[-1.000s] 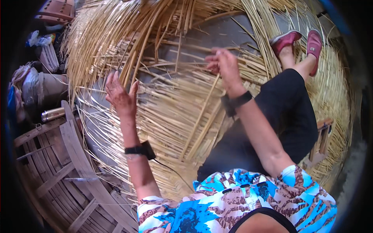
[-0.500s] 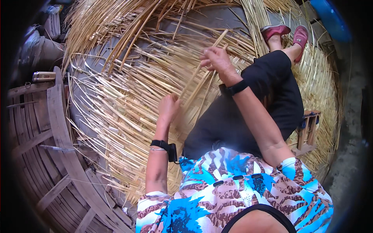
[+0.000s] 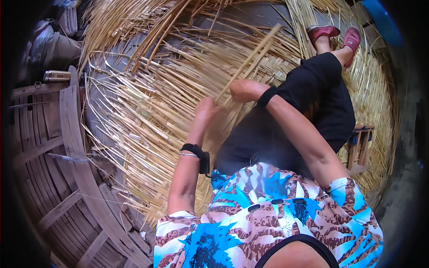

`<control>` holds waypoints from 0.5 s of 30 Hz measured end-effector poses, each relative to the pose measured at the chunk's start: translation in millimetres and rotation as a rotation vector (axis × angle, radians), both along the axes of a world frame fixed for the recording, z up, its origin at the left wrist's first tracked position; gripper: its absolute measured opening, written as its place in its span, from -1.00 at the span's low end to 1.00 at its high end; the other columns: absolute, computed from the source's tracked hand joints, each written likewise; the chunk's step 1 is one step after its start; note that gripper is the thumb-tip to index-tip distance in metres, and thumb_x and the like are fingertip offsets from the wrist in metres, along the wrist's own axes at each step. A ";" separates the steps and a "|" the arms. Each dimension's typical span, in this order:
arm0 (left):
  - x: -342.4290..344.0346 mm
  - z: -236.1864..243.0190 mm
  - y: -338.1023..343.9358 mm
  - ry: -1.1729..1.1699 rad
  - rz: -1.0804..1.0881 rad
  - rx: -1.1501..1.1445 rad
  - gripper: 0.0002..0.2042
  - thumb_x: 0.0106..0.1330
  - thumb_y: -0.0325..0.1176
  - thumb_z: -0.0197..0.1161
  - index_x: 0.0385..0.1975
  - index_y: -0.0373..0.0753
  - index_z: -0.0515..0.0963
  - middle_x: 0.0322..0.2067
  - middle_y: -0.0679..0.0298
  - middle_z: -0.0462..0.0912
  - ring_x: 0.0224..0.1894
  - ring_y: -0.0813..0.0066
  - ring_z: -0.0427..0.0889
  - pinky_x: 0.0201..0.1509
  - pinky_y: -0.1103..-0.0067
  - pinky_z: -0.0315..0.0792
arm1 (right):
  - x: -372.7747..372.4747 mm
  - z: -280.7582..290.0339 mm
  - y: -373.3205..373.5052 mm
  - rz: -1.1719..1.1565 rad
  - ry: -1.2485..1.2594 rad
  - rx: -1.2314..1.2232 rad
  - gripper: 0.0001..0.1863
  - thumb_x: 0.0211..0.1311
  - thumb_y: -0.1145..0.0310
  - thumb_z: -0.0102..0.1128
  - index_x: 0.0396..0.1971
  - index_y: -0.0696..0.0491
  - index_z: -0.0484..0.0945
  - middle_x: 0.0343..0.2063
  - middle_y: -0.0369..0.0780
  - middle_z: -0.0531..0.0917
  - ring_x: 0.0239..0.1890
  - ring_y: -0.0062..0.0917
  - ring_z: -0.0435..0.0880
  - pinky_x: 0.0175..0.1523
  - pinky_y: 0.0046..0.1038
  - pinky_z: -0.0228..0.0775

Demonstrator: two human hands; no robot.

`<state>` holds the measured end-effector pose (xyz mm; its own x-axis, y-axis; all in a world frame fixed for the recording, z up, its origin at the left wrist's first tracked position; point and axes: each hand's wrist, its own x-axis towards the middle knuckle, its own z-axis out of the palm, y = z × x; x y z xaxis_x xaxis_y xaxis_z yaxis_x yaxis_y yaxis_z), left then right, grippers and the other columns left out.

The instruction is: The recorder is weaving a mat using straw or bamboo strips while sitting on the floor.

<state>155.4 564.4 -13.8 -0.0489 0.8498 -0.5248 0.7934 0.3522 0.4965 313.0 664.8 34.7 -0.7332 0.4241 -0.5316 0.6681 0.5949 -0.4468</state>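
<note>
My left hand (image 3: 205,110) is closed on the lower end of some pale split-reed strips (image 3: 255,54), which slant up and away to the right, blurred by motion. Close beside it, my right hand (image 3: 245,91) is curled into a fist against the same strips, and its fingertips are hidden. Beneath both hands spreads a partly woven reed mat (image 3: 149,123), its weave tight near my lap and its long ends loose toward the left and far side. My crossed legs in black trousers (image 3: 286,118) rest over the mat's right part.
A slatted wooden frame (image 3: 73,129) leans along the left, with a metal flask (image 3: 56,76) by its top and grey bags (image 3: 58,51) behind. Loose reeds (image 3: 129,33) heap at the far side. A small wooden stool (image 3: 359,151) stands right; something blue (image 3: 382,21) lies far right.
My right hand has come down and left toward my left hand, its spread fingers now curled. My left hand has risen slightly to the right. The strips have shifted up and right.
</note>
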 end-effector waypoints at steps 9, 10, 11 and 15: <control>4.6 -16.0 -24.4 -0.027 0.054 0.240 -0.64 0.03 -0.08 0.25 -0.57 -0.35 0.52 -0.60 -0.09 0.51 -0.42 -0.08 0.52 -0.31 0.20 0.37 | -14.1 25.2 -10.7 0.121 -0.054 0.039 -0.81 -0.08 0.44 0.01 -0.55 0.20 0.58 -0.50 0.01 0.61 -0.35 -0.13 0.62 -0.26 -0.25 0.45; 1.2 -16.1 -27.6 -0.071 0.082 0.253 -0.64 0.05 -0.09 0.23 -0.56 -0.35 0.52 -0.61 -0.09 0.51 -0.43 -0.07 0.52 -0.32 0.21 0.37 | -19.4 27.3 -11.3 0.152 -0.048 0.031 -0.81 -0.07 0.46 0.00 -0.52 0.18 0.60 -0.49 0.00 0.62 -0.34 -0.14 0.62 -0.25 -0.25 0.45; 1.3 -11.3 -28.2 -0.120 0.103 0.270 -0.65 0.07 -0.10 0.20 -0.56 -0.35 0.53 -0.61 -0.08 0.51 -0.44 -0.06 0.52 -0.32 0.22 0.38 | -21.8 28.2 -11.7 0.175 -0.047 0.028 -0.81 -0.06 0.48 -0.01 -0.49 0.17 0.61 -0.48 -0.01 0.62 -0.33 -0.16 0.62 -0.24 -0.26 0.45; 8.7 15.6 -36.1 -0.083 0.232 0.316 -0.69 0.10 -0.16 0.15 -0.55 -0.35 0.53 -0.64 -0.07 0.50 -0.50 -0.06 0.51 -0.36 0.23 0.38 | -27.5 -5.6 -5.1 0.234 0.212 0.104 -0.81 -0.04 0.51 0.04 -0.44 0.18 0.62 -0.50 -0.02 0.64 -0.40 -0.15 0.65 -0.32 -0.23 0.49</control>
<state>164.1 528.4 1.8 -0.2268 0.9413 -0.2499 0.6630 0.3372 0.6684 285.5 659.7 29.0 -0.9067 0.2755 -0.3192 0.4068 0.7710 -0.4900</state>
